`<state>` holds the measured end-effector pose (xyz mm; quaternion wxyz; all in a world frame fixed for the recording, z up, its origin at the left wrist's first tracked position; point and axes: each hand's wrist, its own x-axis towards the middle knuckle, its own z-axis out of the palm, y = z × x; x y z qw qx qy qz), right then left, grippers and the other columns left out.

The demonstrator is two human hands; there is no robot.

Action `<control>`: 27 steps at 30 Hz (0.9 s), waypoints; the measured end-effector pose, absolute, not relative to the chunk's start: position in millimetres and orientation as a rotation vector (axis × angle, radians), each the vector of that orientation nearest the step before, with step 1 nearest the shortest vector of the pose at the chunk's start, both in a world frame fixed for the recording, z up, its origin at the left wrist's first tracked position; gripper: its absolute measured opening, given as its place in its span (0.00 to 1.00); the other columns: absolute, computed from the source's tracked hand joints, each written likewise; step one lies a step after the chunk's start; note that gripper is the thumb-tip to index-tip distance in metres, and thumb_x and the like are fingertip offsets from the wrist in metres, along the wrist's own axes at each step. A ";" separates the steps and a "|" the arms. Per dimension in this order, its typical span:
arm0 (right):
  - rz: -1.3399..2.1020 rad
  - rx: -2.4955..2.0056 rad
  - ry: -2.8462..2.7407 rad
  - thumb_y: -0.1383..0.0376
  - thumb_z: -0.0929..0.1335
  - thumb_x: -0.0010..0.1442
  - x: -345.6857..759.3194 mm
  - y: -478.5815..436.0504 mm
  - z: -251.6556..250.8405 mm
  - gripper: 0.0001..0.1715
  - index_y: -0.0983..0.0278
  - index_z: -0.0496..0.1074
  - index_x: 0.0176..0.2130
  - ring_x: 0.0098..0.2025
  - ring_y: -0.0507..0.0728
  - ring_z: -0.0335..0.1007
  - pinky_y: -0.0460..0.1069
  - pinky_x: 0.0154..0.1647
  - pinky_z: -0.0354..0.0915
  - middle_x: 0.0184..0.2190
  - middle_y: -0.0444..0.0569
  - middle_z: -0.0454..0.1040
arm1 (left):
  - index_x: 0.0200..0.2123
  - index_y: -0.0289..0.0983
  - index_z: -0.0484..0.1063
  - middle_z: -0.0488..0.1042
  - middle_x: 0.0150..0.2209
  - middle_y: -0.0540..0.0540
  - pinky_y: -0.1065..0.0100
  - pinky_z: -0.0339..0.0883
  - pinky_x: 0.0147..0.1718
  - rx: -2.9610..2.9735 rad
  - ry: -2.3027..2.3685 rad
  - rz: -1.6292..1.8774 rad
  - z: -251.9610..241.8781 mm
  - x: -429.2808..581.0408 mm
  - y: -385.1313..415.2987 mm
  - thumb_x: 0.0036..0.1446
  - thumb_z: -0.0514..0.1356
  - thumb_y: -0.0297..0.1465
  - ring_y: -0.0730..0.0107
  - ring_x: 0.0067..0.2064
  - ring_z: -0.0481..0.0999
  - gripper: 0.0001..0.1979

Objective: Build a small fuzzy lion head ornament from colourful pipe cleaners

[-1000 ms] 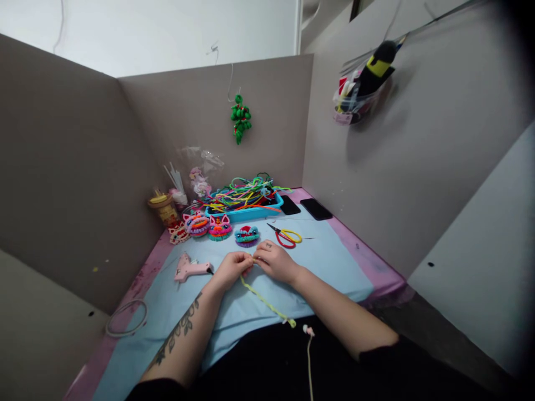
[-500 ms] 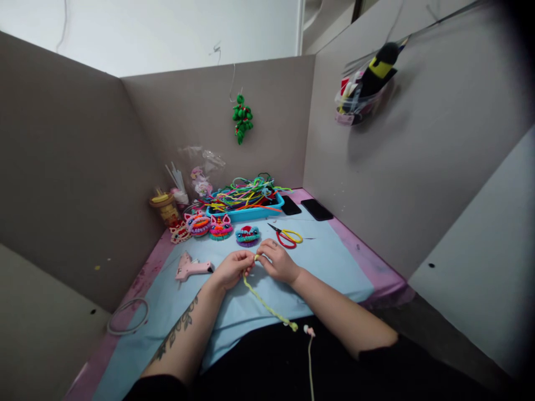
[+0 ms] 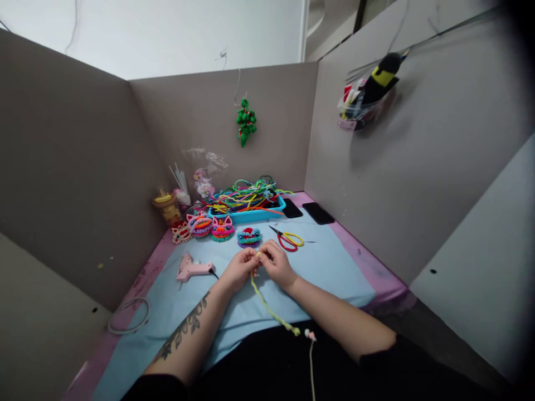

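Observation:
Fingertips of my left hand [image 3: 242, 268] pinch a pale yellow-green pipe cleaner [image 3: 271, 311] close to its upper end. Its twisted length hangs down toward my lap and finishes in a small knob. My right hand [image 3: 278, 264] pinches the same upper end, so the two hands nearly touch. The tip between the fingers is mostly covered. Just beyond the hands sits a teal and purple fuzzy creature head [image 3: 249, 238]. Scissors [image 3: 288, 239] with red and yellow handles lie past my right hand. A pink glue gun [image 3: 193, 268] rests left of my left hand.
A blue tray [image 3: 251, 216] heaped with colourful pipe cleaners stands at the back. Several fuzzy heads [image 3: 222, 228] line up left of it. Two dark phones [image 3: 318, 213] lie at the back right. A coiled grey cable [image 3: 129, 316] is at the left edge. Grey panels enclose the table.
Both hands have come closer together around the pipe cleaner's upper end, and its hanging length has shifted slightly right. The whole view has moved a little.

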<state>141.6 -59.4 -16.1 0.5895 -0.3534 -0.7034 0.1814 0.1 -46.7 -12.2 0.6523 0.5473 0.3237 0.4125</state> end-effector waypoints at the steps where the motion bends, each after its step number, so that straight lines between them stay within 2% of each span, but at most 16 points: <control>1: 0.457 -0.828 -1.605 0.69 0.63 0.57 140.1 -59.6 -15.5 0.07 0.63 0.64 0.27 0.31 0.53 0.61 0.48 0.32 0.60 0.28 0.45 0.63 | 0.29 0.35 0.63 0.65 0.20 0.55 0.76 0.57 0.18 1.268 0.749 0.976 -12.1 1.2 -46.5 0.46 0.65 0.41 0.81 0.18 0.62 0.18; 5: 0.556 -0.792 -1.537 0.68 0.64 0.57 138.3 -59.7 -14.3 0.08 0.64 0.66 0.26 0.30 0.52 0.62 0.47 0.32 0.60 0.26 0.44 0.64 | 0.29 0.34 0.65 0.65 0.18 0.55 0.76 0.56 0.19 1.333 0.798 1.094 -11.6 3.4 -46.0 0.46 0.65 0.41 0.80 0.18 0.63 0.17; 12: 0.573 -0.732 -1.520 0.65 0.67 0.56 141.2 -59.0 -15.6 0.06 0.64 0.70 0.27 0.30 0.52 0.63 0.48 0.31 0.63 0.27 0.45 0.65 | 0.30 0.31 0.72 0.68 0.18 0.52 0.74 0.56 0.20 1.198 0.796 1.085 -12.2 2.6 -47.2 0.42 0.67 0.39 0.79 0.20 0.64 0.17; 17: 0.480 -0.717 -1.552 0.66 0.66 0.56 142.2 -58.5 -16.4 0.06 0.63 0.70 0.27 0.29 0.52 0.64 0.48 0.30 0.63 0.26 0.45 0.66 | 0.28 0.31 0.74 0.69 0.18 0.51 0.75 0.56 0.20 1.125 0.786 1.065 -8.9 2.5 -49.4 0.40 0.68 0.37 0.79 0.19 0.64 0.15; 27: 0.300 -0.632 -1.712 0.71 0.65 0.56 149.2 -57.1 -19.9 0.05 0.62 0.71 0.32 0.33 0.53 0.65 0.49 0.33 0.64 0.29 0.47 0.67 | 0.30 0.31 0.77 0.73 0.21 0.48 0.74 0.59 0.23 1.083 0.769 0.958 -12.5 -4.1 -46.6 0.38 0.70 0.34 0.76 0.23 0.67 0.15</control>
